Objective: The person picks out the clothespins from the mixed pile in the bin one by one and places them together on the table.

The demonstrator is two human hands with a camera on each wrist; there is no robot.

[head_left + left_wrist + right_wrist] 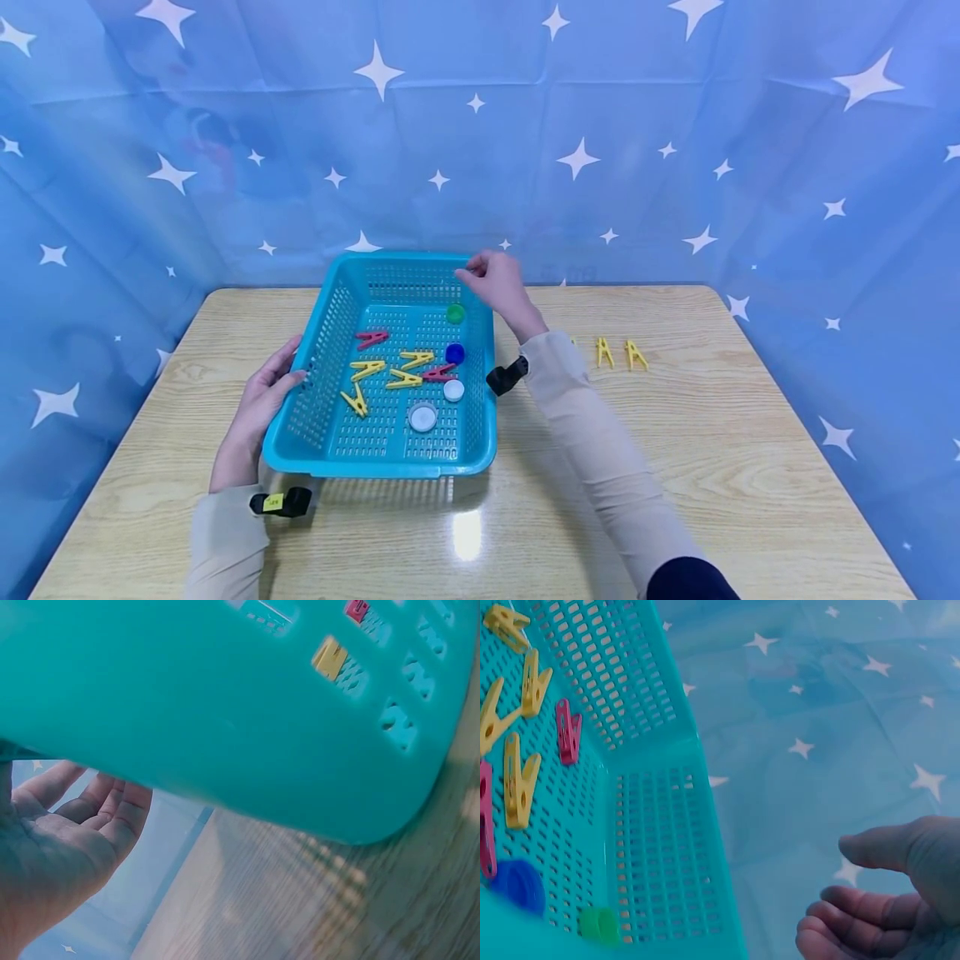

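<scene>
A turquoise plastic basket [380, 467] with perforated walls stands tilted over the table. My left hand [264, 398] grips its left rim, the thumb on top and the fingers beneath it, as the left wrist view shows [71, 832]. My right hand [497, 282] hovers by the far right corner, thumb and bent fingers apart with nothing between them in the right wrist view. Inside lie yellow clothespins [406, 379], red clothespins [372, 339], a green cap [455, 313], a blue cap [454, 353], a white cap [453, 390] and a clear-rimmed white lid [423, 417].
On the wooden table [720, 467], to the right of the basket, lie more yellow clothespins [635, 355], one partly hidden by my right sleeve [592, 433]. A blue curtain with white stars [480, 150] hangs behind the table and along both sides.
</scene>
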